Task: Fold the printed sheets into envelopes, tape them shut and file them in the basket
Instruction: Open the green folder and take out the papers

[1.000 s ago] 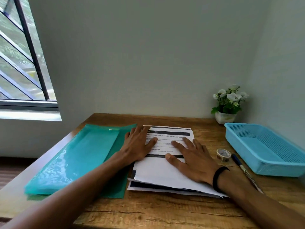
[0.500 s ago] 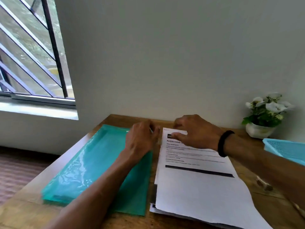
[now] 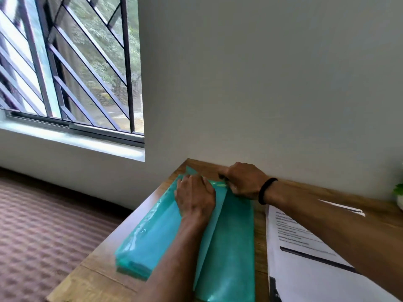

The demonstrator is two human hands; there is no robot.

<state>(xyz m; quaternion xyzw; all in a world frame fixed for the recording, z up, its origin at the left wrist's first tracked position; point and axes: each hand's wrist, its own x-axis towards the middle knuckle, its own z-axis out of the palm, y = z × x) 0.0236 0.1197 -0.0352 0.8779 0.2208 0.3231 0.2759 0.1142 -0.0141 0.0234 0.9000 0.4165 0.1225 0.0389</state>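
The left hand [image 3: 195, 198] lies flat on the green envelopes [image 3: 152, 232], fingers spread and holding nothing; it just presses the pile down. The right hand [image 3: 242, 182] is curled at the far end of the pile, fingers closed as if pinching one envelope's top edge; I cannot tell for sure. The printed sheets [image 3: 305, 264] lie just beside the pile on the table [image 3: 91, 277], flat and not folded yet. No tape or basket is in view; the job looks like it is just starting, with folding, taping and filing all left.

Soft daylight from the window [image 3: 72, 68]; slight motion blur.
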